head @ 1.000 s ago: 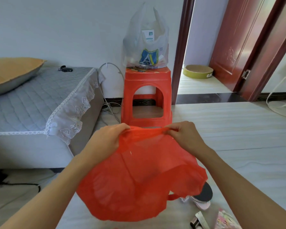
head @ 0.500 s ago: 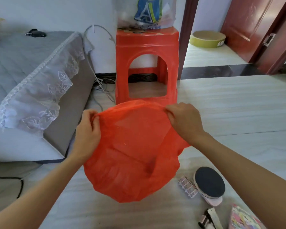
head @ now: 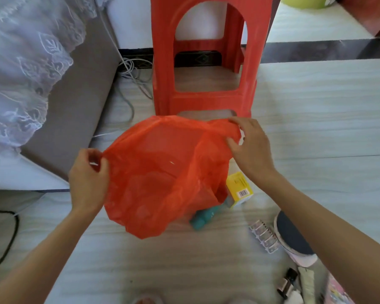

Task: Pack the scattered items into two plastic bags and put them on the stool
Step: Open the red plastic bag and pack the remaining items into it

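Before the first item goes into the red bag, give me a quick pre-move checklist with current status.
1. Left hand grips the rim of the red bag: ok.
2. Right hand holds the opposite rim: ok.
3. Bag mouth spread wide enough to drop items in: ok.
4. A hand free to pick items: not ok, both hold the bag.
5. Items within view near the bag: ok, yellow box and teal item lie beside it on the floor.
6. Room on the top of the stool: cannot tell, out of frame.
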